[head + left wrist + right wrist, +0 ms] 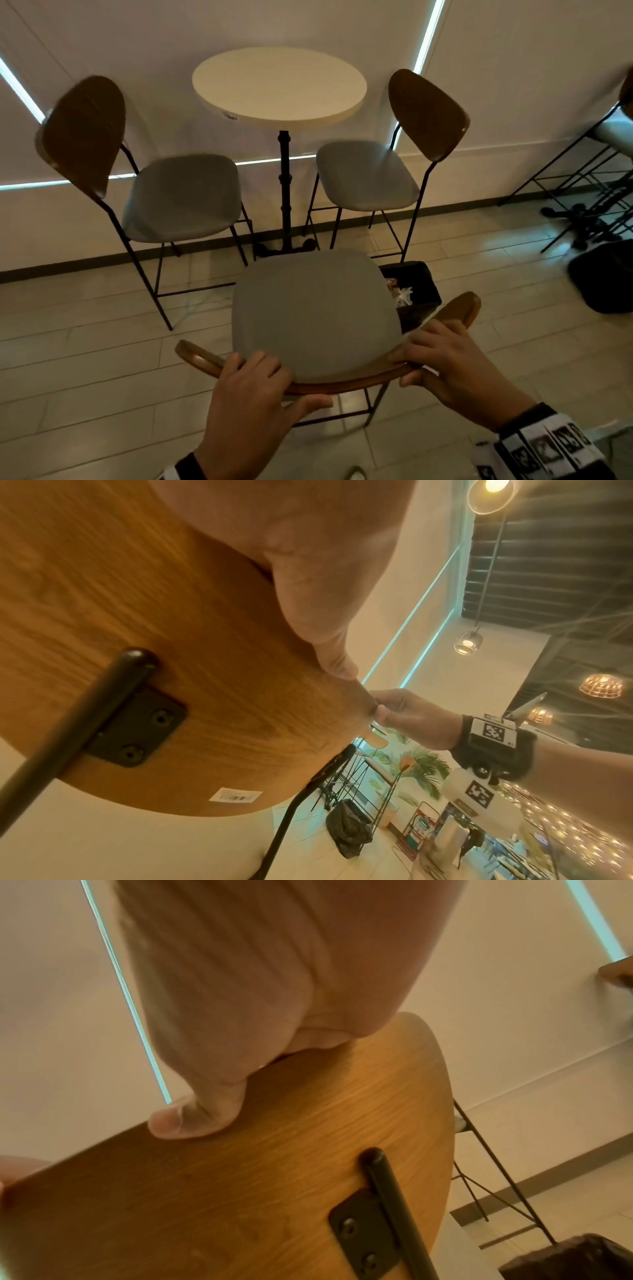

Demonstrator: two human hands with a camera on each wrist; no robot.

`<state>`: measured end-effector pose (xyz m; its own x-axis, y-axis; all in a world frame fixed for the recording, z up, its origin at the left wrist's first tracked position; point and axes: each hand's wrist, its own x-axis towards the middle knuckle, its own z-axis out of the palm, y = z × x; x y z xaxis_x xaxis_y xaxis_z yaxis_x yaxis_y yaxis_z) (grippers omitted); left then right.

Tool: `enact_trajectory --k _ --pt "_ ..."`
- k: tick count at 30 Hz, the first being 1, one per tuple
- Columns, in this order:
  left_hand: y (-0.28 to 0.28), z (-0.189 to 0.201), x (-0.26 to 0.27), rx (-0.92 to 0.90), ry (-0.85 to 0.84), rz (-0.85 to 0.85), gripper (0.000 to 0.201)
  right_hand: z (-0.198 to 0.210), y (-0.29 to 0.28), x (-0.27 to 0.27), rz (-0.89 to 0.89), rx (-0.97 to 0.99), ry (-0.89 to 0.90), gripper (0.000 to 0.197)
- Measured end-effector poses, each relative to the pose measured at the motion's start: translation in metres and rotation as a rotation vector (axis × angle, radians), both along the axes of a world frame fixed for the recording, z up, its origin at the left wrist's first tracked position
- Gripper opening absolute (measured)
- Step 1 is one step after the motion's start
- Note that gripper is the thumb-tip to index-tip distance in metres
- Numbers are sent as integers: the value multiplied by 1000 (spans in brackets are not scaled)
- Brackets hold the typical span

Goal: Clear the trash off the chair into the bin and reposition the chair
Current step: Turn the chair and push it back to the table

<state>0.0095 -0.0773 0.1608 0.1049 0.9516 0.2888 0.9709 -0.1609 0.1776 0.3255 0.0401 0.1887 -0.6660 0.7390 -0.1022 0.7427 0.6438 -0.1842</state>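
Observation:
The near chair (pixel 315 308) has a bare grey seat and a curved wooden backrest (pixel 455 308) along the bottom of the head view. My left hand (pixel 253 387) grips the top edge of that backrest, fingers over the front and thumb behind. My right hand (pixel 445 359) grips the same edge further right. The left wrist view shows the backrest's rear (pixel 154 615) with its black bracket and my right hand (pixel 407 718) beyond. In the right wrist view my thumb (pixel 192 1118) lies on the wooden backrest (pixel 274 1177). A black-lined bin (pixel 414 291) with trash inside stands just right of the seat.
A round white table (pixel 279 85) on a black post stands ahead, with two more grey-seated chairs (pixel 181 195) (pixel 366 174) on either side. Black metal stools (pixel 589 192) and a dark bag (pixel 603 277) are at the far right. Pale tiled floor lies around.

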Motion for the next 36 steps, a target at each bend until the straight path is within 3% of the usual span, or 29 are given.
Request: enact_trajectory --k 4,10,16,26,31,36 --pt "14 4 -2 4 26 95 66 4 36 -14 84 0 18 31" --pt "66 13 -17 -144 108 151 76 8 77 -52 -4 3 -4 68" --pt "97 19 -13 -215 114 208 101 4 79 -82 -71 103 8 74" --pt "128 5 -9 -89 129 242 96 -3 110 -91 -163 225 27 73" --pt "140 3 -1 -80 122 254 94 1 130 -68 18 119 14 72" --pt "143 4 -7 -77 129 226 90 0 135 -68 52 138 -23 74"
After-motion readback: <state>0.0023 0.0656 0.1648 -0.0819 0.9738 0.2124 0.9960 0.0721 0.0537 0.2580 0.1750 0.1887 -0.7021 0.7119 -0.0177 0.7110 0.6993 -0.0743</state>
